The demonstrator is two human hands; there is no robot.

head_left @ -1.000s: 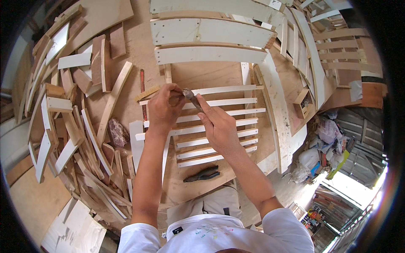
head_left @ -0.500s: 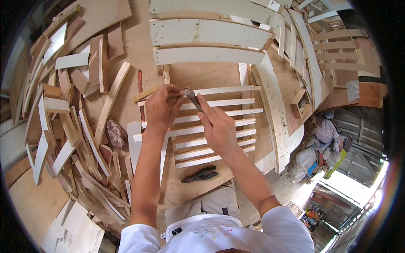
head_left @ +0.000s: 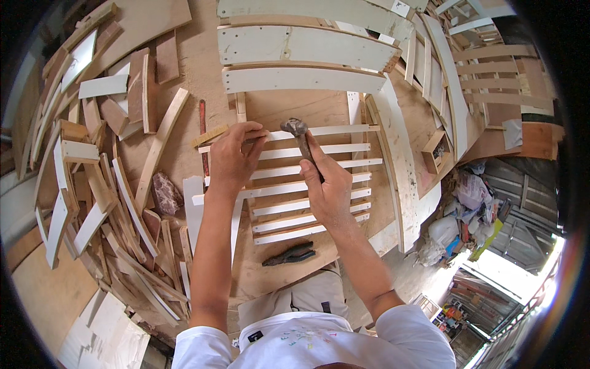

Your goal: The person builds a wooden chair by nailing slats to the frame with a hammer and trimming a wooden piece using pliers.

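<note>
My right hand is wrapped round the handle of a hammer, its grey head raised over the far slats. To its left, my left hand is closed in a pinch at the left end of the farthest white slat. Whatever sits between those fingertips is too small to make out. Several narrow white slats lie side by side below my hands, across a white upright strip. Pliers with dark handles lie on the table close to my body.
Wood offcuts crowd the left side, beside a reddish stone-like lump. A red bar lies left of my left hand. Wide white boards span the far side. At right stands a small wooden box with small pieces inside.
The hammer head has moved right, away from my left fingertips, and now stands more upright. My right hand has shifted slightly right and nearer. My left hand keeps its pinch at nearly the same place.
</note>
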